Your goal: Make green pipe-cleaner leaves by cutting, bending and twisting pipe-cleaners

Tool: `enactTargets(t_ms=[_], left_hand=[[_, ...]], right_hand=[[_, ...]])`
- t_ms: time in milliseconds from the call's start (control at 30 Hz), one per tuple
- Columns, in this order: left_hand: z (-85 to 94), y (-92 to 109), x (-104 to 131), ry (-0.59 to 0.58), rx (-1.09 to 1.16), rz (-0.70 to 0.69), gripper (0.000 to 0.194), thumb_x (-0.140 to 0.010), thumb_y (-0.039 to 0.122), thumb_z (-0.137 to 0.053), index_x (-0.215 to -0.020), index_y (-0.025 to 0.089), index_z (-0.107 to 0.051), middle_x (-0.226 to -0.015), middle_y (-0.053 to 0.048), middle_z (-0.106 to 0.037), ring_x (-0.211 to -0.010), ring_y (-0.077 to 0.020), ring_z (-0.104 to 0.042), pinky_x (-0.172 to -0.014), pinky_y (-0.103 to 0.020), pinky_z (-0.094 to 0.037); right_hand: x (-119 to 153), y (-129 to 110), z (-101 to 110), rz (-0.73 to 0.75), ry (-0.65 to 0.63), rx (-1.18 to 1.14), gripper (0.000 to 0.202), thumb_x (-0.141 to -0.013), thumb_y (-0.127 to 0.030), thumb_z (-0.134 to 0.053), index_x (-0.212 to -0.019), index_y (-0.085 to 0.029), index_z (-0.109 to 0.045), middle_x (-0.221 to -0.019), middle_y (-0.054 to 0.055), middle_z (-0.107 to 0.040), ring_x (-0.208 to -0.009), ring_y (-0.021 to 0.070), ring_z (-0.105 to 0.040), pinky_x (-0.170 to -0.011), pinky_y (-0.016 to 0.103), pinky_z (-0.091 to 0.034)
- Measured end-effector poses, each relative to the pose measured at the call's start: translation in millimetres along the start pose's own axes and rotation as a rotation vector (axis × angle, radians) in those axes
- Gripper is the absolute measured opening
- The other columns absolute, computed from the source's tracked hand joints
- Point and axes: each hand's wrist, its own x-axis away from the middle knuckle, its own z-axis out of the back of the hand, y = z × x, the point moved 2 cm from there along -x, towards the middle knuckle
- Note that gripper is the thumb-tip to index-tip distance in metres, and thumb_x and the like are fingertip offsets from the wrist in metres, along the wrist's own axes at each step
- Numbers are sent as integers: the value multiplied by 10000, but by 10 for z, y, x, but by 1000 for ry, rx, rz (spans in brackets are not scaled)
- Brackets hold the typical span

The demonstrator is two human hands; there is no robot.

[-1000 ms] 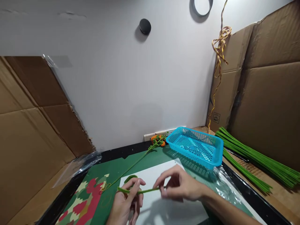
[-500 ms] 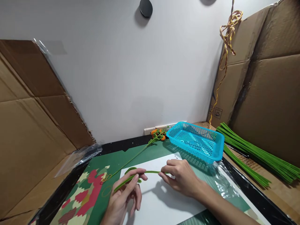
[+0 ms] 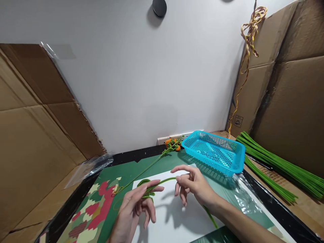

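Note:
A green pipe cleaner (image 3: 165,181) runs between my two hands above a white sheet of paper (image 3: 162,224). My left hand (image 3: 135,202) pinches its looped end between thumb and fingers; small curled loops stick out past the fingertips. At the other side my right hand (image 3: 193,184) holds the strand by the thumb tip, with the index finger raised and the other fingers loosely bent. A straight length of green pipe cleaner (image 3: 210,217) shows below the right wrist, its middle hidden by the hand.
A blue plastic basket (image 3: 215,162) stands at the back right, beside bundles of green pipe cleaners (image 3: 280,165). An orange flower stem (image 3: 149,166) lies across the green mat (image 3: 108,173). Cardboard panels (image 3: 296,101) flank both sides, and clear plastic (image 3: 249,199) lies at right.
My right hand has opened its grip somewhat and lifted its index finger. The strand now arches upward between the hands, and its tail shows below my right wrist. The view has shifted slightly.

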Motion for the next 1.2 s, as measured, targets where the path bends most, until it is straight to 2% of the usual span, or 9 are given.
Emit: enactTargets(t_ms=[67,133,233,300,400,567,767,1000,1200], left_hand=[[34,-73,-47,-16,-85,2,489,-878,505,-789,-1190,130,-780,-1089,-195,-804,-408,-137,-656,-309,-197,-444],[28,-163,-74,-65,-164,29,558,-847,510,-828,-1239,121,-748,-1109,-217,-800,-408,-169,-689,-305,-213,-474],[-47,-284,-54,-162,-158,126,678,-868,560,-793,-1384,149,-639,-1171,-248,-782,-465,-231,-751,-320,-229,-516],[-123,-325,-6,-246,-138,199,675,-880,580,-773,-1379,152,-622,-1215,-259,-765,-527,-262,-784,-339,-227,-538],[-222,-325,73,-330,-123,262,608,-905,581,-748,-1299,128,-652,-1204,-257,-766,-614,-277,-812,-370,-208,-555],[-277,-326,116,-365,-79,276,543,-916,535,-761,-1230,105,-653,-1087,-227,-798,-656,-264,-817,-393,-194,-561],[-277,-366,104,-370,-27,287,534,-887,522,-801,-1192,108,-652,-871,-155,-815,-599,-253,-802,-408,-209,-575],[-239,-432,120,-422,-36,307,512,-872,431,-843,-1231,114,-661,-843,-142,-822,-624,-258,-812,-459,-230,-606],[-241,-430,143,-461,-50,337,602,-853,467,-853,-1285,113,-630,-793,-133,-823,-635,-260,-810,-487,-243,-605]], right_hand=[[-13,-32,22,36,97,-106,389,-852,-427,-807,-1105,-151,-702,-708,44,-753,-480,154,-640,-426,236,-504],[-8,-64,38,68,160,-188,292,-849,-376,-786,-1019,-144,-742,-775,68,-771,-638,170,-698,-535,247,-552],[25,-104,27,115,160,-223,237,-894,-328,-672,-995,-150,-791,-986,114,-810,-978,217,-747,-861,324,-585],[49,-115,-10,151,121,-204,271,-914,-310,-631,-1069,-172,-806,-1147,117,-801,-1186,249,-704,-1081,399,-498],[73,-101,-93,177,30,-154,311,-954,-334,-665,-1223,-224,-775,-1318,106,-748,-1372,280,-602,-1214,494,-378],[97,-40,-162,222,2,-7,368,-935,-374,-790,-1285,-271,-738,-1389,106,-710,-1363,287,-613,-1189,516,-431],[84,-15,-119,247,34,71,351,-935,-381,-799,-1267,-279,-743,-1338,99,-737,-1299,277,-658,-1103,475,-522],[73,-21,-87,290,59,156,276,-937,-362,-794,-1197,-270,-780,-1225,87,-780,-1156,246,-718,-1020,420,-562],[84,-18,-82,307,73,184,268,-930,-355,-794,-1182,-264,-785,-1192,79,-790,-1120,241,-732,-996,409,-577]])
